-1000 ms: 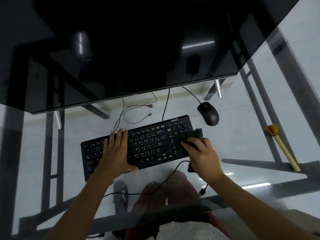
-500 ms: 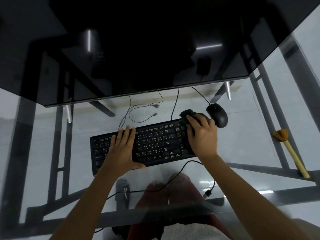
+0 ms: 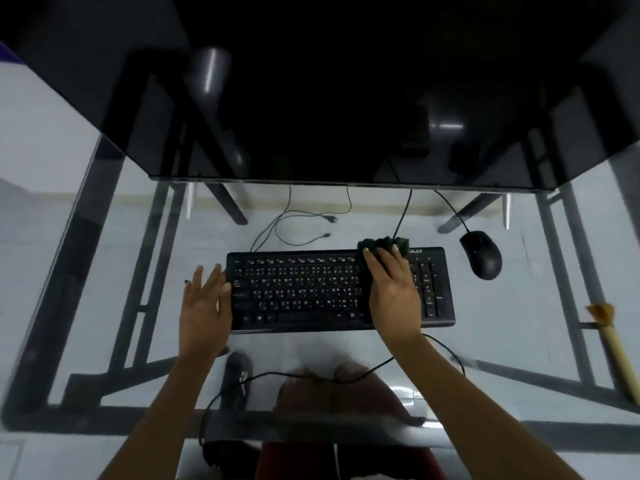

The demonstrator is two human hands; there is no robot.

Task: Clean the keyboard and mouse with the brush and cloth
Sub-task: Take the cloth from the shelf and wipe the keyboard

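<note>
Two hands work at the keyboard [image 3: 298, 289] on the glass desk [image 3: 86, 237]: right hand [image 3: 393, 292] presses a dark cloth [image 3: 382, 244] onto its far edge, left hand [image 3: 204, 306] open, fingers spread, against its left end. Mouse [image 3: 481, 254] and brush [image 3: 614, 344] lie to the right.

The right hand [image 3: 393, 292] covers a strip of the black full-size keyboard [image 3: 311, 289] and most of the dark crumpled cloth [image 3: 382, 244] bunched at its far edge. The wooden-handled brush [image 3: 616, 351] runs off the right edge. The left hand [image 3: 204, 310] is smeared by motion blur, key legends unreadable.
</note>
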